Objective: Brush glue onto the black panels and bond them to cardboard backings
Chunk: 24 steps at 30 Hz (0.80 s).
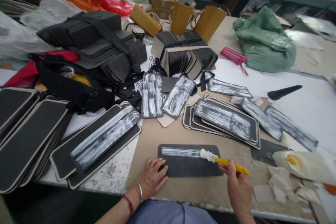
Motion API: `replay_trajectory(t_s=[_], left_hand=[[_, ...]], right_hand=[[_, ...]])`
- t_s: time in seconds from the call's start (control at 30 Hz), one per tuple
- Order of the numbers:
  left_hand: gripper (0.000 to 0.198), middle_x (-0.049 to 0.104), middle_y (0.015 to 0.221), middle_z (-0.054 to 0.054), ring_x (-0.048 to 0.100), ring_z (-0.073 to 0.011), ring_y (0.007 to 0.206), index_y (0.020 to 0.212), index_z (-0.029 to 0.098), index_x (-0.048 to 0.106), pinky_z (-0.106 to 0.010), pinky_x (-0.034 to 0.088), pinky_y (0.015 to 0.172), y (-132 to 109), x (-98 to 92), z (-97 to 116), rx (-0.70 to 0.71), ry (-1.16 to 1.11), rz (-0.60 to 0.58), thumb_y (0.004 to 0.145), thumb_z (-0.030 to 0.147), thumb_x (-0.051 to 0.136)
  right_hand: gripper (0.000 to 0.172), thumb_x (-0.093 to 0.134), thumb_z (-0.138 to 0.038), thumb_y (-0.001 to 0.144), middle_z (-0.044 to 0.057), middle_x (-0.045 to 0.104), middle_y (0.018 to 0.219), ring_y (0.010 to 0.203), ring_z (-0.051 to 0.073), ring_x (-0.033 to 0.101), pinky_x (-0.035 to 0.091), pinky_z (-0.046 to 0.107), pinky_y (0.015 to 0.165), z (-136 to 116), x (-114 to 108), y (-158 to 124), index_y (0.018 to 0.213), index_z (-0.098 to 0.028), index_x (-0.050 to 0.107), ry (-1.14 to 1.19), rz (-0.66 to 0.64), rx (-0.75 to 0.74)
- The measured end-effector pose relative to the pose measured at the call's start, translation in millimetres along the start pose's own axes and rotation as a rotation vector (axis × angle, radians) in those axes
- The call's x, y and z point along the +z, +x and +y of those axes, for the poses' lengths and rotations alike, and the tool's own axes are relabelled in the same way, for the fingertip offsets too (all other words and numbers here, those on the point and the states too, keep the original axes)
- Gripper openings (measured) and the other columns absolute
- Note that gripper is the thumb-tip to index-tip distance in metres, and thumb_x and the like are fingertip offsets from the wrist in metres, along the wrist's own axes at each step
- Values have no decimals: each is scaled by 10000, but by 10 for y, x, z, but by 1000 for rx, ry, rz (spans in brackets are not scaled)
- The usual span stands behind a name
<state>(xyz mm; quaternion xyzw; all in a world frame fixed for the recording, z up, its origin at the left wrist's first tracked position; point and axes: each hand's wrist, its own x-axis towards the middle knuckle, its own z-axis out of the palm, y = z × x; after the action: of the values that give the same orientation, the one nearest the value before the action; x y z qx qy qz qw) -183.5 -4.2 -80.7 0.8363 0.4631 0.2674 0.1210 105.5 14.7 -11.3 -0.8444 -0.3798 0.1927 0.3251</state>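
Observation:
A black rounded panel (pixel 193 165) lies flat on the brown board in front of me, with one white glue stripe along its top edge. My left hand (pixel 153 176) presses down on the panel's left end, fingers bent onto it. My right hand (pixel 237 185) grips a yellow-handled brush (pixel 225 161) whose white bristles touch the right end of the glue stripe.
Several glue-streaked black panels (pixel 225 117) lie spread behind and to the right. Long edged panels (pixel 102 138) are stacked at left, beside a black bag (pixel 76 84). A green bag (pixel 265 42), tan boxes (pixel 181 17) and a glue bag (pixel 301 162) surround the work area.

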Motion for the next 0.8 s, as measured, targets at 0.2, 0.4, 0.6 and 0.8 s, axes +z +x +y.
replay_trajectory(t_s=[0.2, 0.4, 0.6, 0.8], left_hand=[[223, 566, 1009, -82, 497, -216, 986, 978, 203, 582, -414, 422, 874, 17, -20, 29, 25, 55, -20, 760, 216, 538], [211, 554, 1029, -95, 509, -220, 980, 990, 192, 560, -424, 437, 856, 4, 31, 83, 39, 117, 46, 800, 184, 467], [210, 552, 1032, -102, 518, -229, 986, 1007, 176, 553, -414, 440, 837, 16, 32, 89, 103, 206, 18, 818, 183, 463], [199, 560, 1013, -94, 536, -222, 966, 994, 178, 555, -389, 444, 825, 43, 18, 56, 157, 266, 6, 812, 196, 477]], right_hand=[[564, 391, -672, 706, 90, 669, 633, 815, 315, 631, 461, 439, 756, 115, -263, 266, 845, -163, 594, -77, 94, 30], [498, 500, -628, 704, 73, 669, 699, 660, 244, 646, 519, 392, 687, -33, -91, 137, 895, -170, 554, 279, -45, 53], [423, 502, -569, 758, 74, 663, 748, 642, 218, 650, 541, 366, 640, 21, 121, 193, 902, -172, 535, 442, -146, 21], [474, 498, -622, 725, 60, 658, 649, 621, 236, 651, 529, 385, 646, 316, -229, 524, 879, -176, 546, 275, 52, 47]])
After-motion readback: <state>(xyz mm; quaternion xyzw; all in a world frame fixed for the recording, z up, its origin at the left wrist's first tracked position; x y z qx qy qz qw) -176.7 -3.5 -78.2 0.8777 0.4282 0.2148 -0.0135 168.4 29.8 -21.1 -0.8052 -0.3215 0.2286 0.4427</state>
